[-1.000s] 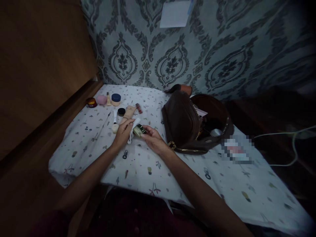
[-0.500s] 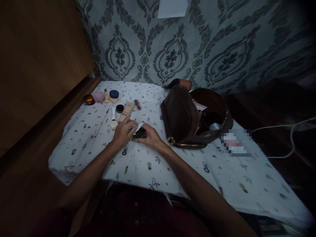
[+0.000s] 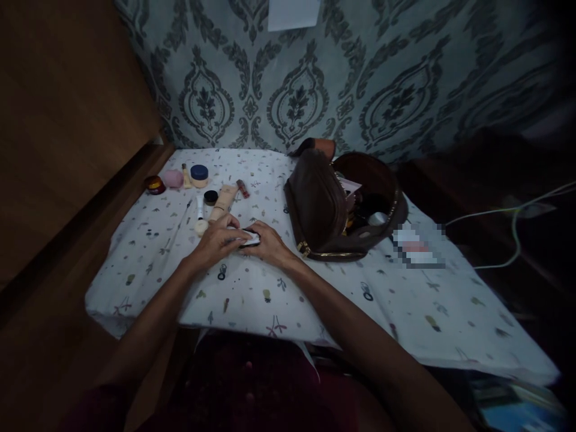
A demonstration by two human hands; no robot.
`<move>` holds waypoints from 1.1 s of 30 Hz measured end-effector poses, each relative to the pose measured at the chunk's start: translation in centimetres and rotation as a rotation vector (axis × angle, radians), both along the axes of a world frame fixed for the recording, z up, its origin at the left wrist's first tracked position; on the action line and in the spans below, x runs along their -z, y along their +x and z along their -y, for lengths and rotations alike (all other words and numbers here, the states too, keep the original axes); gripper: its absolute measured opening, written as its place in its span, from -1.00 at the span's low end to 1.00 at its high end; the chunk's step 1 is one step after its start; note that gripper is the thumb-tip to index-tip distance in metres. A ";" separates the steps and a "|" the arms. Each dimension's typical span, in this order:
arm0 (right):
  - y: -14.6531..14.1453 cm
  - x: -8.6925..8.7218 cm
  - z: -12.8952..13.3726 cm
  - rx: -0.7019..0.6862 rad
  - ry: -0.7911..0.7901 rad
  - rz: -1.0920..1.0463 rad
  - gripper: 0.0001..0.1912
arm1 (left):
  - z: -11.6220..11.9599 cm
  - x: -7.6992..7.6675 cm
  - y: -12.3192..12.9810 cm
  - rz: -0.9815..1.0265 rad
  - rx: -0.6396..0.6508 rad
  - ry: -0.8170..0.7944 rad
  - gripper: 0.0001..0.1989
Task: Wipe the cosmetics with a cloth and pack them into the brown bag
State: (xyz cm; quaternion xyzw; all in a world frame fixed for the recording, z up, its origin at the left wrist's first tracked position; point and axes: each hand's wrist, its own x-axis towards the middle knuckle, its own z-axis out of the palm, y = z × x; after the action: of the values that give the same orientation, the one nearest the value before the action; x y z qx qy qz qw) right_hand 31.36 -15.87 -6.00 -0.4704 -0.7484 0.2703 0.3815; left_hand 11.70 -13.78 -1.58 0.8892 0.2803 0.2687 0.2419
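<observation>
Near the middle of the cloth-covered table, my right hand [image 3: 269, 245] is closed round a small dark case. My left hand [image 3: 219, 241] presses a white pad [image 3: 251, 238] onto the top of that case, with its fingers together. Just beyond my left hand lie a beige tube [image 3: 224, 203], a white tube [image 3: 200, 207], a small cream round item [image 3: 201, 227] and a black round jar [image 3: 210, 197]. A small red item [image 3: 243, 189] lies past the beige tube.
An open brown bag [image 3: 315, 207] with items inside stands to the right. At the back left are a blue-lidded jar [image 3: 199, 175], a small bottle [image 3: 186, 177], a pink item [image 3: 173, 179] and a dark red jar [image 3: 155, 185]. Cables [image 3: 495, 213] run at the far right.
The white pad, raised and tilted before, now lies flat over the dark case under my left fingers. The view has shifted slightly to the right.
</observation>
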 end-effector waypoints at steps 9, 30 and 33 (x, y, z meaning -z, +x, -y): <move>0.2 -0.1 0.0 -0.008 -0.028 -0.012 -0.56 | -0.8 0.9 -3.0 0.112 -0.054 -0.264 -0.79; 1.2 -0.7 0.3 -0.203 -0.097 -0.121 -0.45 | -0.6 3.4 -2.8 0.112 -0.114 -0.130 -0.62; 0.7 -0.9 0.6 -0.178 -0.070 -0.114 -0.51 | -0.4 3.2 -2.8 0.143 -0.131 -0.146 -0.72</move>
State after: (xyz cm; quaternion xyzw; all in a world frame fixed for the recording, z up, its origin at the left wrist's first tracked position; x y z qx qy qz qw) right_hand 32.11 -16.49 -5.05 -0.3986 -0.7545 0.3555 0.3814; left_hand 8.90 -13.35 -4.77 0.8276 0.3388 0.3255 0.3073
